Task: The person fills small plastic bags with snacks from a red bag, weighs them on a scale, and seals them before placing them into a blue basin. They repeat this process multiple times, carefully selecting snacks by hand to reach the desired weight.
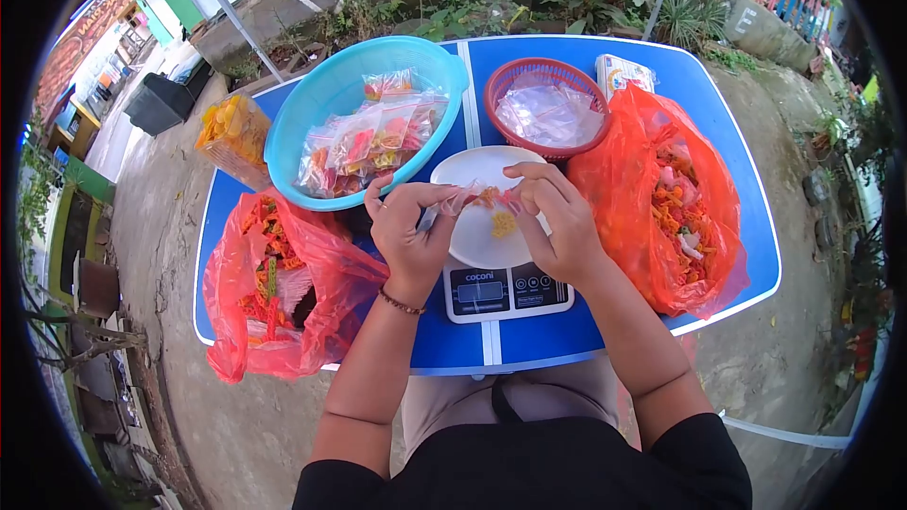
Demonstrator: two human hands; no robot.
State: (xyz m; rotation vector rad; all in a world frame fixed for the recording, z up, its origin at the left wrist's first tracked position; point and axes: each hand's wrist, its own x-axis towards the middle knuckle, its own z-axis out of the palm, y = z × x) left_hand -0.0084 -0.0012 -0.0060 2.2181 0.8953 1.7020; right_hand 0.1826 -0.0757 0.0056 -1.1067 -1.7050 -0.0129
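Observation:
Between my two hands is a small clear plastic bag (486,196) with reddish-orange bits in it. My left hand (408,227) pinches its left side, and my right hand (557,219) pinches the right side. The bag is held over a white round plate (472,244) on a kitchen scale (508,295) marked "coconi". A little pile of yellow bits (503,224) lies on the plate below the bag. Part of the plate is hidden by my hands.
A turquoise basin (283,146) of filled bags stands back left, beside a jar of yellow pieces (234,132). A red basket (498,94) holds clear bags. Red plastic bags of orange pieces lie left (321,269) and right (619,170). A white pack (624,73) sits behind.

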